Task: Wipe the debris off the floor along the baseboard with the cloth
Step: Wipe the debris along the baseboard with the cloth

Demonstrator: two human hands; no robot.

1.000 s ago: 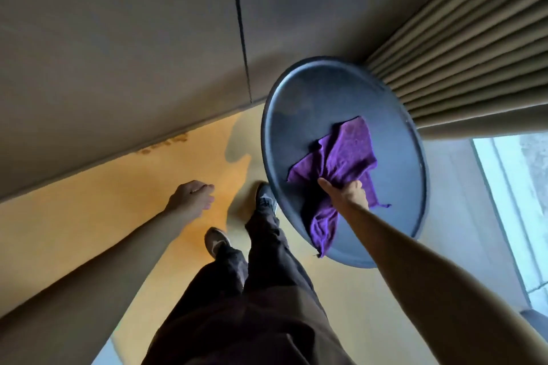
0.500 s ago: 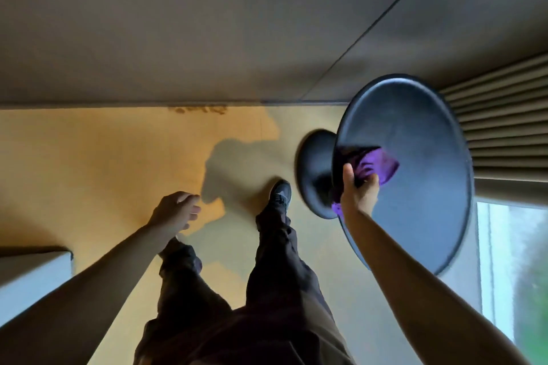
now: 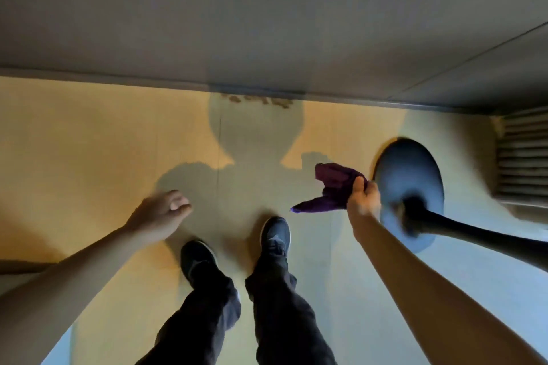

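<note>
A line of brown debris (image 3: 261,101) lies on the tan floor (image 3: 89,133) right against the grey baseboard (image 3: 118,77), straight ahead of my feet and inside my shadow. My right hand (image 3: 364,198) is closed around a bunched purple cloth (image 3: 332,188), held in the air to the right of my feet; one corner of the cloth hangs down to the left. My left hand (image 3: 161,215) hangs at my left side with its fingers curled loosely and nothing in it.
A round dark table base (image 3: 421,166) with its black column (image 3: 474,240) stands on the floor just right of my right hand. Pleated curtains (image 3: 522,154) hang at the far right. My two dark shoes (image 3: 274,234) point at the wall.
My right hand has lifted the purple cloth off the round tabletop and carried it left, in front of my body. The view has turned to face the debris; the tabletop is out of sight.
</note>
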